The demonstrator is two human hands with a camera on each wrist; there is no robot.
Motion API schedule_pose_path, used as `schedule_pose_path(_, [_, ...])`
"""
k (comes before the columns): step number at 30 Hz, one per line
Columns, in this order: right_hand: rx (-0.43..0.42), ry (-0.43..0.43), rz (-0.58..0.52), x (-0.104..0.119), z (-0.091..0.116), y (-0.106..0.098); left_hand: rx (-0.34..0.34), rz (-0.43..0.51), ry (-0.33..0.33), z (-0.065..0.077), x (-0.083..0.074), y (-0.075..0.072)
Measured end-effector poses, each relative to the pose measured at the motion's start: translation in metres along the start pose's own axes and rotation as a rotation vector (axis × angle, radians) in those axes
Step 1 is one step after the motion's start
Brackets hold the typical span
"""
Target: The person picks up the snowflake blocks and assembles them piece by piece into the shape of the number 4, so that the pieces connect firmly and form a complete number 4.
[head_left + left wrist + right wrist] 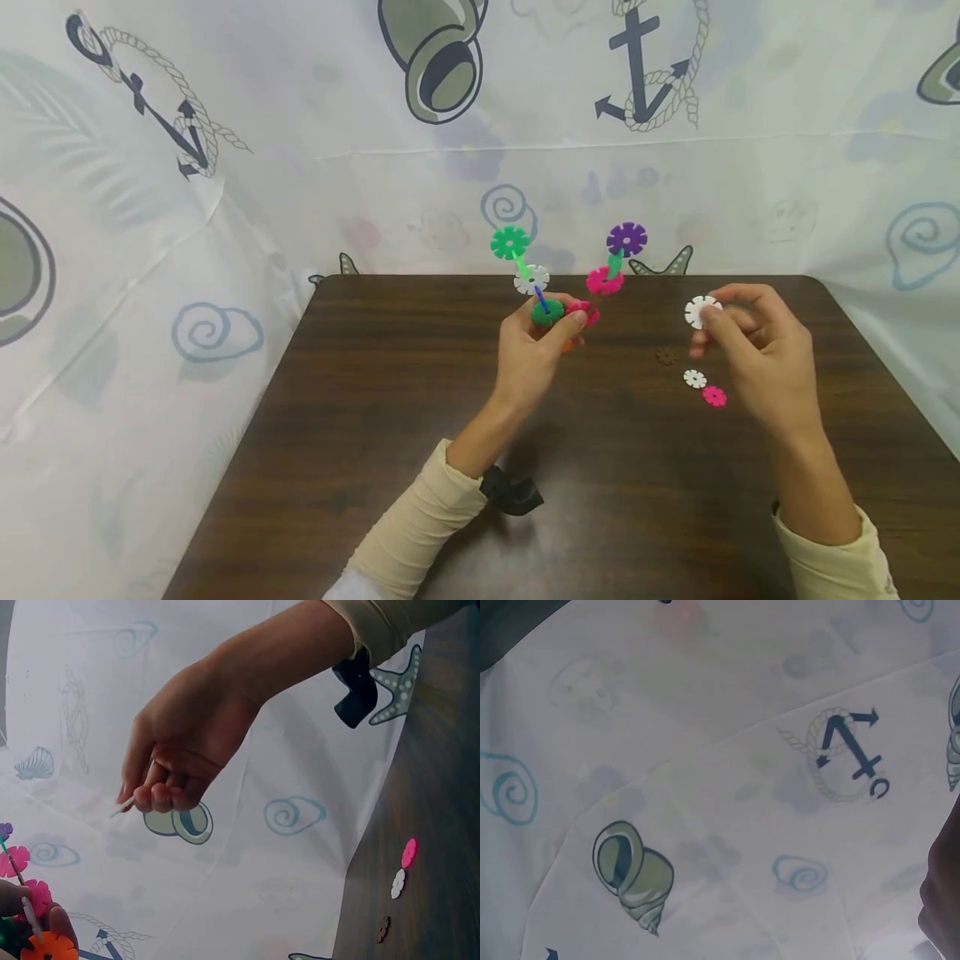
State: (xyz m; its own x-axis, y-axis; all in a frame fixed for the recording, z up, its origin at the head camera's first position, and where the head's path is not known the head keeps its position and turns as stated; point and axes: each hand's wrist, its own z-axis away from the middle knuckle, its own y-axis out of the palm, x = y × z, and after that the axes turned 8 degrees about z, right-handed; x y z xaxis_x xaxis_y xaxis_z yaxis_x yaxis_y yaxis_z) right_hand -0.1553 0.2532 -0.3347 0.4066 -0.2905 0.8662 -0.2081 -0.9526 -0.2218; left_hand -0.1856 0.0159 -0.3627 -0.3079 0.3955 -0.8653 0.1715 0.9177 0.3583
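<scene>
Left hand (522, 354) is gripping a bunch of linked notched discs (547, 313) up over the dark table (360, 400). Right hand (772, 367) pinches a lone white disc (696, 312) off to my right, three loose discs (694, 379) lying below.

The table (360, 383) is brown; behind it hangs a pale cloth (300, 75), printed with anchors (637, 67), shells (435, 62) and starfish (669, 263).
</scene>
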Motion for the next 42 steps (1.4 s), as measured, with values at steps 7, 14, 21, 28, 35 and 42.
schedule_pose_path(7, [0.060, 0.072, -0.044, 0.005, 0.004, 0.009, -0.008, 0.012, 0.006, 0.001, 0.000, 0.000])
schedule_pose_path(14, [0.110, 0.056, -0.100, 0.009, 0.005, 0.016, -0.002, 0.027, 0.005, -0.001, 0.000, 0.000])
schedule_pose_path(21, [0.107, 0.052, -0.104, 0.015, 0.004, 0.027, 0.006, 0.029, 0.018, -0.001, -0.001, 0.001])
schedule_pose_path(28, [0.098, 0.060, -0.189, 0.021, 0.003, 0.036, 0.018, 0.021, 0.019, 0.000, -0.002, 0.002])
schedule_pose_path(35, [0.067, 0.075, -0.220, 0.026, -0.001, 0.040, 0.045, 0.046, -0.002, 0.003, -0.002, 0.002])
schedule_pose_path(42, [0.082, 0.044, -0.282, 0.029, -0.004, 0.042, 0.064, 0.021, -0.010, 0.004, -0.001, 0.001])
